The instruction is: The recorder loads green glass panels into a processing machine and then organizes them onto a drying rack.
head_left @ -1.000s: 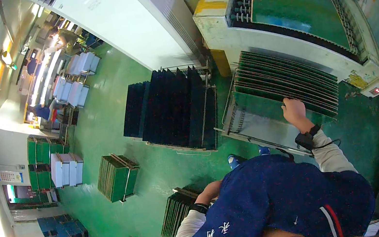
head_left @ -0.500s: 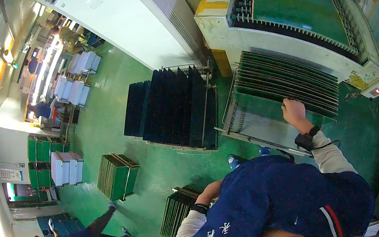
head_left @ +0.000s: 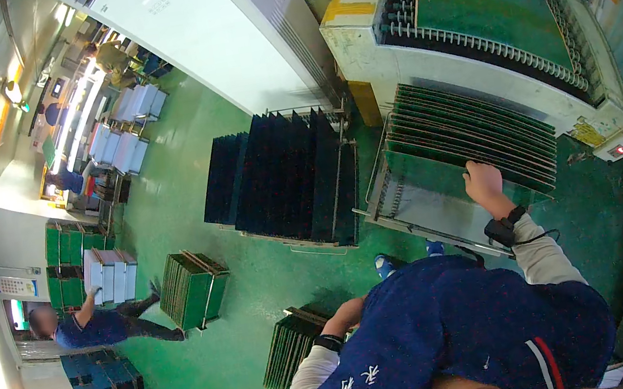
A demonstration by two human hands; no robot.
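Note:
My right hand [head_left: 485, 183], a black strap and small dark device on its wrist, is closed over the upper edge of the front green panel [head_left: 424, 165]. That panel stands in a metal rack cart [head_left: 375, 199], ahead of a row of similar upright green panels [head_left: 470, 126]. My left hand [head_left: 349, 314] is low by my side, its fingers hidden by my navy shirt. Close beneath it, at the left, is a small rack of green panels [head_left: 295, 346].
A roller conveyor machine [head_left: 352, 37] with a green panel [head_left: 486, 15] on its rollers stands beyond the rack. Left of it are a rack of dark panels [head_left: 276, 175] and a white cabinet [head_left: 199, 34]. Another panel rack [head_left: 197, 288] and a walking person [head_left: 98, 327] are farther left.
The other person at the left has walked farther away, toward the doorway. My hands and the panels beside them have not visibly moved.

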